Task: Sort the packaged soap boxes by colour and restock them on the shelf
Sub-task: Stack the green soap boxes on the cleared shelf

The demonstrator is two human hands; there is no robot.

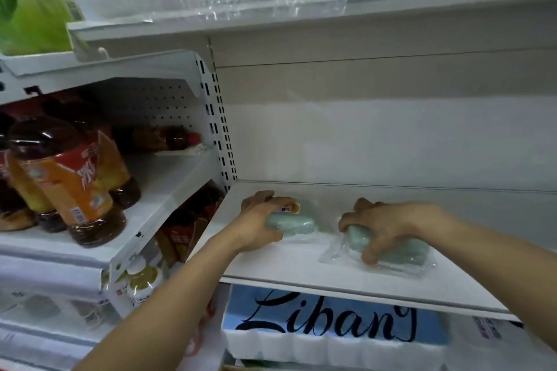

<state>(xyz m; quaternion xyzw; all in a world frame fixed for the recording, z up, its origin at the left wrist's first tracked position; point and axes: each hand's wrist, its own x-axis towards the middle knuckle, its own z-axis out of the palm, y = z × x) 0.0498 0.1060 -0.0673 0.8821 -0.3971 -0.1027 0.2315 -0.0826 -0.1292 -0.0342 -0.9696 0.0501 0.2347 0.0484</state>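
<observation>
left hand (259,220) grips left soap pack (297,224) | right hand (388,226) grips right soap pack (401,250), crinkly plastic

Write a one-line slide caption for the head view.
Left hand and right hand each set a pale green wrapped soap on the white shelf.

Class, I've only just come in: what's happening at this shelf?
A person is restocking a white shelf with pale green soaps in clear wrappers. The left hand grips one soap near the shelf's left end, and the right hand presses down on a second soap beside it. Both soaps sit on the shelf, apart from each other. The rest of that shelf looks bare. Bottles of brown drink fill the neighbouring unit on the left.
</observation>
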